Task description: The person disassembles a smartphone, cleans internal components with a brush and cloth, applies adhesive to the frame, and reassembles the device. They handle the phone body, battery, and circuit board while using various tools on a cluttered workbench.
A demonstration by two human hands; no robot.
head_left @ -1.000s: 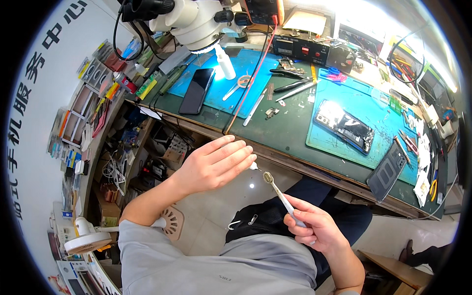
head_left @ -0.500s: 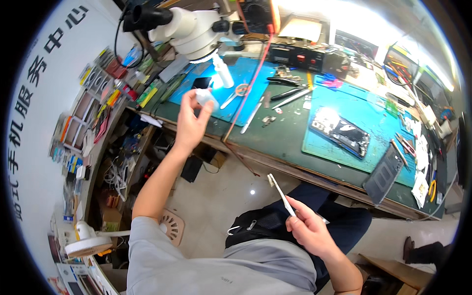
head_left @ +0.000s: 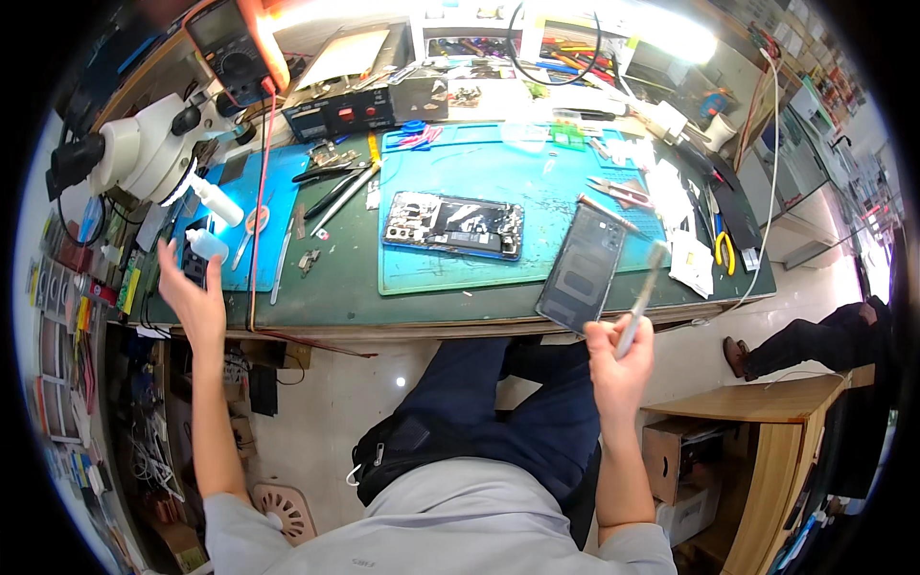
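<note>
My left hand [head_left: 195, 299] is open, fingers apart, just in front of a small translucent squeeze bottle [head_left: 207, 245] on the small blue mat [head_left: 251, 182]. A white bottle with a nozzle [head_left: 218, 203] is behind it, under the microscope [head_left: 144, 153]. My right hand [head_left: 620, 369] is closed around the handle of a toothbrush [head_left: 633, 326], bristle end up, near the bench's front edge. Behind it a dark phone back cover [head_left: 582, 268] lies partly on the large blue mat [head_left: 431, 172]. An opened phone [head_left: 453, 226] with bare inner parts lies on that mat.
Tweezers and pens [head_left: 345, 196] lie between the mats. A red cable [head_left: 261, 206] hangs across the left mat and over the bench edge. Yellow-handled pliers [head_left: 724, 251] lie at the right. A multimeter [head_left: 227, 53] stands at the back left; another person's legs [head_left: 810, 340] show at the right.
My left hand has let go of the small bottle, which now stands on the mat. My right hand has raised the toothbrush toward the bench. The view has swung right.
</note>
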